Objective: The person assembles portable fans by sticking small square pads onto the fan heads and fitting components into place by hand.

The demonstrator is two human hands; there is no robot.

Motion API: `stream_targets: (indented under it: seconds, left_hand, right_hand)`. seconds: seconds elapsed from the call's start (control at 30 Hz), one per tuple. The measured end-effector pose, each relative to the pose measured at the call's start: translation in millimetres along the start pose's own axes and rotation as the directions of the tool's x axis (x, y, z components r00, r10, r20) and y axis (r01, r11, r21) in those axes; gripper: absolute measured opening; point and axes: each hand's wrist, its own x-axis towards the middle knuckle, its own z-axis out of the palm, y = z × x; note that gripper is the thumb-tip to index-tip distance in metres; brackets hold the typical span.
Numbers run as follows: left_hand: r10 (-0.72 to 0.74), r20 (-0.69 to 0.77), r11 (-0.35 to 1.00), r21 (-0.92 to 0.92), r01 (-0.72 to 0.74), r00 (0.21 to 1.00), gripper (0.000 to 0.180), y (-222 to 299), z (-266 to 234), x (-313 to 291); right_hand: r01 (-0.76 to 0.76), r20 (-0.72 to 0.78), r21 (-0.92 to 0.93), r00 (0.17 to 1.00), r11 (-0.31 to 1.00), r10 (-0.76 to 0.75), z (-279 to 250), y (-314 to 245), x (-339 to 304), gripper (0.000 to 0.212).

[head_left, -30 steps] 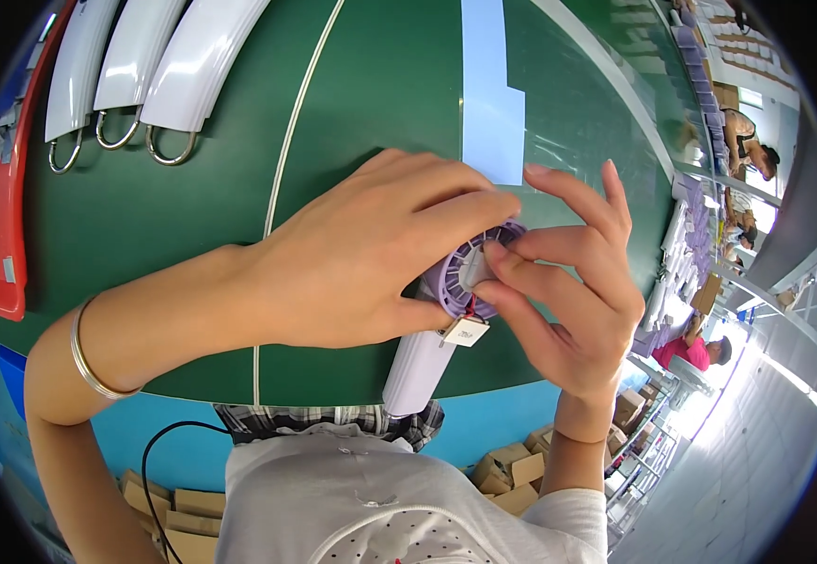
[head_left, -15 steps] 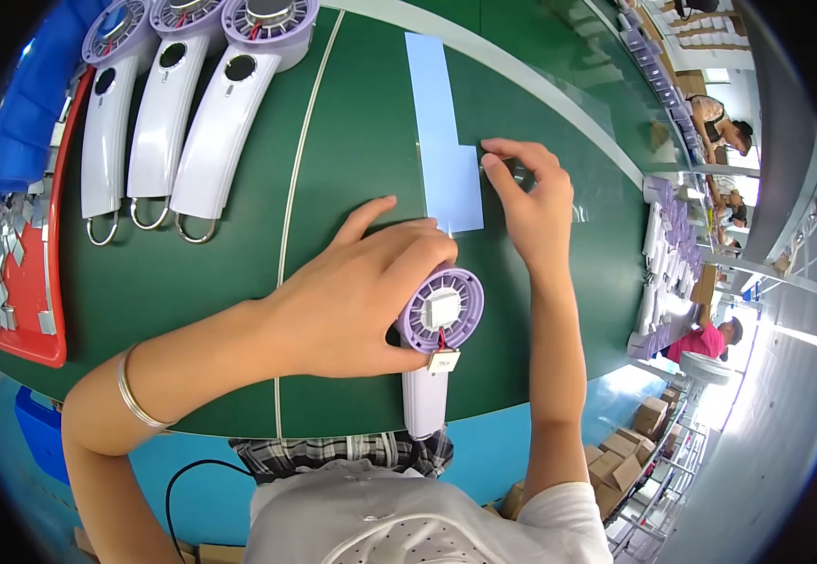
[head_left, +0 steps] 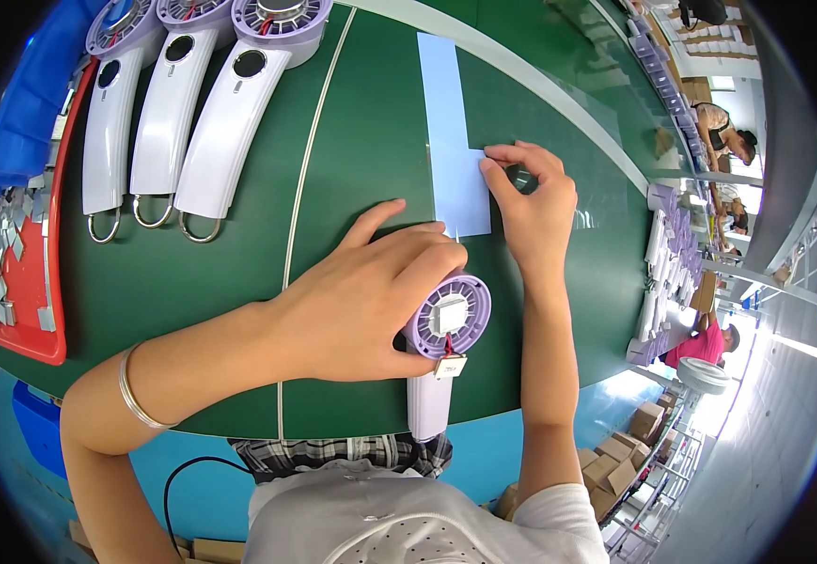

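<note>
My left hand point(head_left: 361, 305) grips the round purple head of a small handheld fan point(head_left: 429, 399), thumb on its near side and fingers over its far side. The fan lies with its white handle toward me. A square pale pad sits at the hub, and a small white square piece point(head_left: 450, 366) hangs on red wires at the neck. Beyond the fan lies a pale blue sheet point(head_left: 448, 122) made of a long strip with a wider near end. At the right edge of that end, the thumb and forefinger of my right hand point(head_left: 533, 197) pinch together on the sheet.
Three more handheld fans point(head_left: 230, 132) lie at the far left. Beside them stand a red tray point(head_left: 56, 310) of small silvery squares and a blue bin point(head_left: 18, 132). White and purple fan parts point(head_left: 662, 273) are piled at the right, with other people beyond.
My right thumb and forefinger have moved onto the edge of the blue sheet, where a small gap showed before. My left hand keeps its grip on the fan. The whole view has shifted slightly.
</note>
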Motion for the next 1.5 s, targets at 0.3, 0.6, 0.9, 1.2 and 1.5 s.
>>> stream_targets:
  seconds: [0.3, 0.6, 0.9, 1.2, 1.5]
  left_hand:
    - [0.014, 0.024, 0.999, 0.029, -0.015, 1.0, 0.084, -1, -1, -2]
    - [0.005, 0.007, 1.0, -0.004, -0.005, 1.0, 0.078, 1, -2, -1]
    - [-0.006, 0.013, 1.0, -0.003, 0.006, 1.0, 0.077, 0, -3, 0]
    - [-0.008, -0.009, 1.0, -0.029, 0.008, 1.0, 0.075, 1, -4, -2]
    - [-0.001, 0.01, 1.0, -0.027, 0.001, 1.0, 0.083, -1, -5, 0]
  right_hand:
    - [-0.076, 0.199, -0.035, 0.977, 0.996, 0.082, -9, -5, 20, 0.01]
    - [0.29, 0.072, -0.088, 0.956, 0.953, -0.284, 1, 4, 2, 0.007]
    - [0.184, 0.06, 0.178, 0.979, 0.967, -0.197, 3, 12, -2, 0.016]
    - [-0.231, 0.251, 0.791, 0.967, 0.566, 0.044, -59, -32, -33, 0.028]
    - [-0.196, 0.324, 0.556, 0.946, 0.808, 0.006, -68, -69, -82, 0.025]
